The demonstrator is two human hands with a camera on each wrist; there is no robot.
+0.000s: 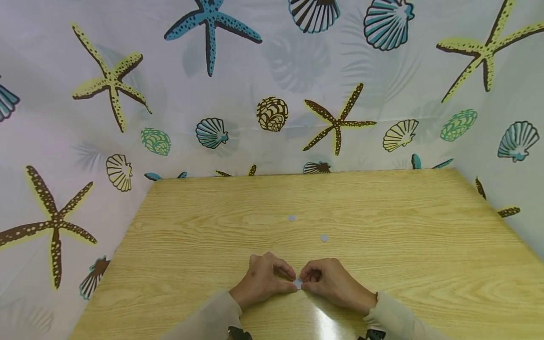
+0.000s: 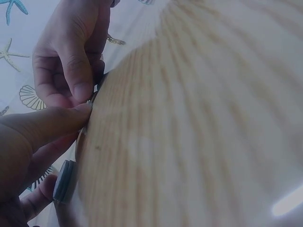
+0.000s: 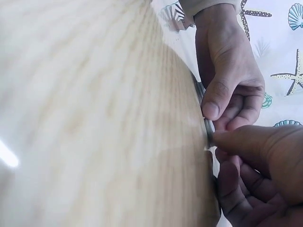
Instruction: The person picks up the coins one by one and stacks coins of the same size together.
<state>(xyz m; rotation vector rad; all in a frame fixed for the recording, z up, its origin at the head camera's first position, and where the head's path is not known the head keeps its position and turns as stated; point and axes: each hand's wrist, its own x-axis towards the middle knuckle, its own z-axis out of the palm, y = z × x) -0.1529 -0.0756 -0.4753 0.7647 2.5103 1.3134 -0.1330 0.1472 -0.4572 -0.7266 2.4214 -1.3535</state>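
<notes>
- At the near edge of the view, both wrists are covered by pale sleeves [image 1: 210, 314], and a dark device [image 1: 239, 334] is worn at the left one.
- A small pale disc [image 1: 299, 284] is held between the two hands, low over or on the table; which of these cannot be told.
- Its left edge is pinched by the thumb and forefinger of the left hand [image 1: 267, 279], narrowly set.
- Its right edge is pinched likewise by the right hand [image 1: 335, 284], whose other fingers are curled.
- Beyond the hands, a second disc [image 1: 324, 238] and, farther, a third disc [image 1: 291, 218] are borne by the wood-grained table [image 1: 191, 236].
- The table is backed by a white cloth [image 1: 242, 99], printed with starfish and shells.
</notes>
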